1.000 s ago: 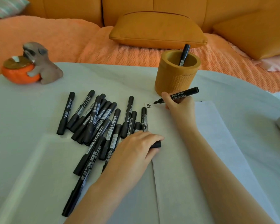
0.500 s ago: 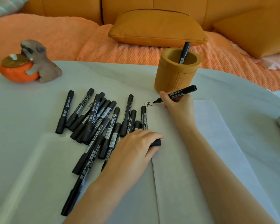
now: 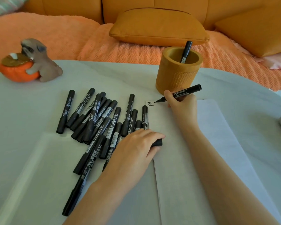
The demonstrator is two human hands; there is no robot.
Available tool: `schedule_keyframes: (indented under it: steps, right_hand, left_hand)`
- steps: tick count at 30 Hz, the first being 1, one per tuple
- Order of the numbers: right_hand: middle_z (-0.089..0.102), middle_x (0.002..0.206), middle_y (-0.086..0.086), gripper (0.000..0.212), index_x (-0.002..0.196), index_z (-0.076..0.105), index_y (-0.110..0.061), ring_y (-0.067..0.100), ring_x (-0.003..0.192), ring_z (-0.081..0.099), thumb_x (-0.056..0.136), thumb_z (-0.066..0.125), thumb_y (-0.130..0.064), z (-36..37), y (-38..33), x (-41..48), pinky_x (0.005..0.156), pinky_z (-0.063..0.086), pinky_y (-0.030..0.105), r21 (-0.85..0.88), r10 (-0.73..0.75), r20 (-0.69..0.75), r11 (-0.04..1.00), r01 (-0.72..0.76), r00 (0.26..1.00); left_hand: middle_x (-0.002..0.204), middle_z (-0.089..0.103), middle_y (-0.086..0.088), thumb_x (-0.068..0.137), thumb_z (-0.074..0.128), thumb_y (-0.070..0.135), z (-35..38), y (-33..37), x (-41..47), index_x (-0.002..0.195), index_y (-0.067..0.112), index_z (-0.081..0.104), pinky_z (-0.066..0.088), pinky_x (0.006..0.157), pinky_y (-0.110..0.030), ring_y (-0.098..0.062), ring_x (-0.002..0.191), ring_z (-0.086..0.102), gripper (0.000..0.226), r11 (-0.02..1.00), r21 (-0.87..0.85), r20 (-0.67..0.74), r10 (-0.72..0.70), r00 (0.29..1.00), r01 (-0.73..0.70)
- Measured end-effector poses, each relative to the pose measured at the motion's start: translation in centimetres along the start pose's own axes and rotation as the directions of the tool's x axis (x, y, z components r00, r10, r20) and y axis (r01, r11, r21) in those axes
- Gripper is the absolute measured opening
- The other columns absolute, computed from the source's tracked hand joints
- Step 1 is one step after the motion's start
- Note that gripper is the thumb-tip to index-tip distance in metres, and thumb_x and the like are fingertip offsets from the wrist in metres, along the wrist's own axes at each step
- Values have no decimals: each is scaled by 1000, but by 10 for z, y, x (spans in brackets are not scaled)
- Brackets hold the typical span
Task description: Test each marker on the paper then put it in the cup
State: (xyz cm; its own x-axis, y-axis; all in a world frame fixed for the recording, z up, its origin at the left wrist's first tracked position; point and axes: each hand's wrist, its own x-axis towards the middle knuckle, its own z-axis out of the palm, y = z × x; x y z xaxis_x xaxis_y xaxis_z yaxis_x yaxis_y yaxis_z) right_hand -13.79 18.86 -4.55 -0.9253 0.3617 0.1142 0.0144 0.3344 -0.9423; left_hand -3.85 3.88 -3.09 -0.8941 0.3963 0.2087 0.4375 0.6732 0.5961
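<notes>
The right hand (image 3: pixel 182 103) reaches forward across the sheet of paper (image 3: pixel 177 151), forearm stretched along it, wrist low. Its fingers (image 3: pixel 168 95) pinch an uncapped black marker (image 3: pixel 185 93), which slants up to the right with its tip just right of a black written character (image 3: pixel 150 103) at the paper's far left corner; I cannot tell whether the tip touches. The left hand (image 3: pixel 136 148) lies palm down at the paper's left edge, fingers curled together around a black cap (image 3: pixel 158 142). Beside it on the surface (image 3: pixel 23 111) lies a heap of capped black markers (image 3: pixel 101 116). The wooden cup (image 3: pixel 177 77) stands just beyond the right hand, with one marker in the cup (image 3: pixel 186 51) leaning upright. A dog figurine (image 3: pixel 39 62) sits far left.
</notes>
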Motion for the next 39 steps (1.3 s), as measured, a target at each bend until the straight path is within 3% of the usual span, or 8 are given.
schedule_keyframes:
  steps: [3,10,13,17,21,28,32,39]
  right_hand:
    - [47,55,8,34,62,54,3,9,50,37,85,63,-20,-1,-1,-1,45,29,18,13,11,5,1000,-11,1000]
    - [47,58,13,41,65,52,15,13,52,36,86,63,-19,0,-2,-2,45,27,19,-9,-14,27,1000,15,1000]
    - [43,60,14,39,65,51,14,15,53,33,85,62,-17,0,-2,-2,44,24,19,-1,-14,32,1000,14,999]
    - [35,56,9,32,59,43,-1,10,50,25,83,60,-13,-1,-2,-2,43,20,19,4,-1,32,1000,0,999]
    - [33,42,-10,39,52,36,-14,6,41,24,82,60,-10,-1,0,-1,42,20,15,17,23,35,1000,-23,999]
    - [35,50,0,36,55,39,-11,6,44,25,83,61,-13,-2,-2,-1,42,21,16,21,25,20,999,-25,999]
    - [39,56,9,29,60,47,-7,11,51,29,84,61,-16,-2,-2,-2,44,23,19,12,19,21,1000,-19,1000]
    - [36,55,7,30,60,43,-8,10,47,25,84,61,-16,0,-1,-1,43,21,18,5,12,6,1000,-12,1000]
  left_hand:
    - [100,66,12,85,64,18,1,-2,0,109,23,65,30,80,-13,-5,102,43,25,1000,13,-3,2,1000,-2]
    - [105,64,14,88,59,21,0,0,0,114,26,62,33,73,-11,-2,105,40,26,1000,4,2,-1,1000,1]
    - [105,64,14,88,60,21,0,0,0,113,25,62,32,78,-12,-2,106,40,26,1000,5,0,7,1000,-7]
    - [106,63,15,88,59,22,0,-1,0,114,26,62,33,78,-13,-2,106,40,26,1000,-1,-2,4,1000,-4]
    - [96,67,11,82,60,20,4,-4,0,105,22,66,31,80,-15,-6,98,45,24,1000,20,-19,2,1000,-1]
    - [102,66,11,86,62,19,3,-3,0,110,24,64,31,83,-18,-5,102,43,25,1000,21,-7,1,1000,-1]
    - [102,65,14,86,61,20,1,-2,0,111,25,63,36,74,-13,-3,102,43,25,1000,26,7,-4,1000,4]
    - [103,65,12,86,61,20,2,-2,0,111,25,63,36,78,-16,-5,102,45,26,1000,22,6,0,1000,0]
